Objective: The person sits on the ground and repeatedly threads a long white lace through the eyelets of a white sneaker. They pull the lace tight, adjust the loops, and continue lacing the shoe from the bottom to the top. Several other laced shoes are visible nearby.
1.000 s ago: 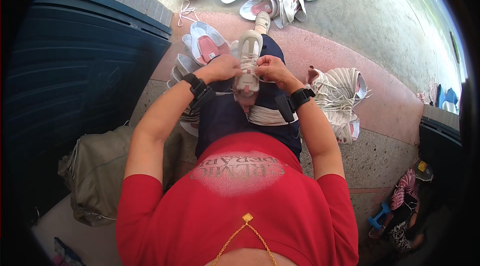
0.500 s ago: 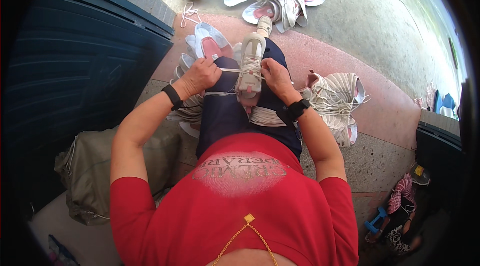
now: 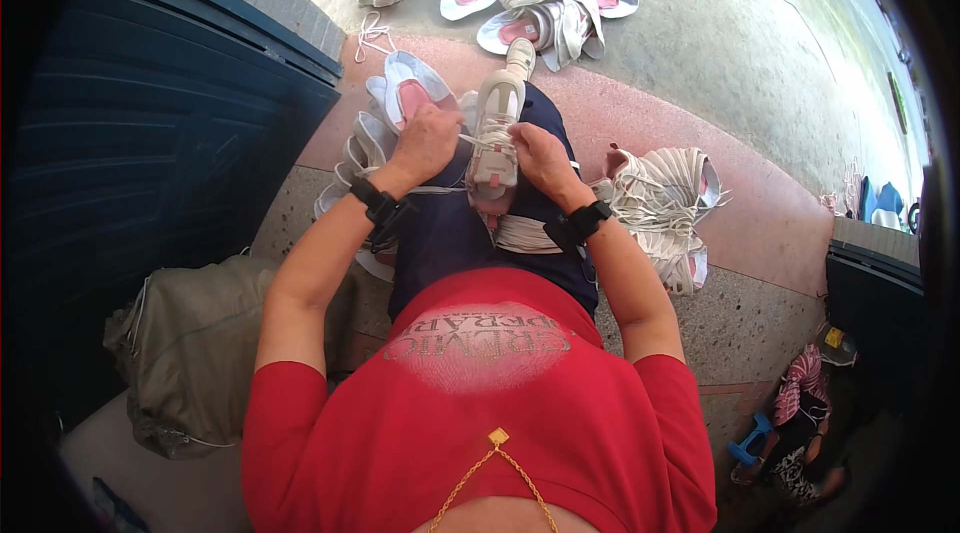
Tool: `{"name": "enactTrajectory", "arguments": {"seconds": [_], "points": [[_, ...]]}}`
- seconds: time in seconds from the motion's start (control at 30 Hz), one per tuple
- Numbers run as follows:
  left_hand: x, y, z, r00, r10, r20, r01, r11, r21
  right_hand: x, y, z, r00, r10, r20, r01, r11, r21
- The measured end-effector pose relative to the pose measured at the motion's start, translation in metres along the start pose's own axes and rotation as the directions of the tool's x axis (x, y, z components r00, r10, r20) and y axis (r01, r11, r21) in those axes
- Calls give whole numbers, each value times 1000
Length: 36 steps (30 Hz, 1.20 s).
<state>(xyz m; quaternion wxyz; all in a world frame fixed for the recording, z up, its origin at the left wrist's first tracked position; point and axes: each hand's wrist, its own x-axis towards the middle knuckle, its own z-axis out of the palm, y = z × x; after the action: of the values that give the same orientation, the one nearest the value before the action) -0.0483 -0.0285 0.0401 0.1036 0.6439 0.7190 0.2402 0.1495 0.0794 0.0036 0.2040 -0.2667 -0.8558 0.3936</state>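
Head view: the left hand (image 3: 428, 141) pinches a lace (image 3: 473, 141) of the beige shoe (image 3: 493, 161); the right hand (image 3: 543, 155) curls beside the shoe, its grip unclear.

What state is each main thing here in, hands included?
Beige shoe with pink trim: toe-forward, untied
Bare left hand: fingers pinched together
Thin white lace: stretched from shoe to left hand
Bare right hand: fingers closed beside the shoe
White-and-pink shoe uppers, at right: nested, stacked
Bulky olive-green sack: slumped
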Motion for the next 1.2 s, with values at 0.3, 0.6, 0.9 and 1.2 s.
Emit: {"name": "enactTrajectory", "arguments": {"seconds": [0.3, 0.6, 0.9, 1.2], "points": [[15, 19, 29, 973, -79, 216, 92, 994, -51, 28, -1, -2, 846, -436, 307, 508, 833, -219], [12, 11, 35, 962, -62, 264, 64, 998, 1, 16, 13, -11, 969, -53, 241, 70, 995, -64], [22, 6, 34, 912, -76, 403, 73, 997, 21, 15, 18, -9, 957, 14, 291, -53, 990, 129], [10, 14, 34, 947, 127, 294, -197, 955, 222, 29, 18, -4, 739, 425, 522, -663, 592, 458]]}}
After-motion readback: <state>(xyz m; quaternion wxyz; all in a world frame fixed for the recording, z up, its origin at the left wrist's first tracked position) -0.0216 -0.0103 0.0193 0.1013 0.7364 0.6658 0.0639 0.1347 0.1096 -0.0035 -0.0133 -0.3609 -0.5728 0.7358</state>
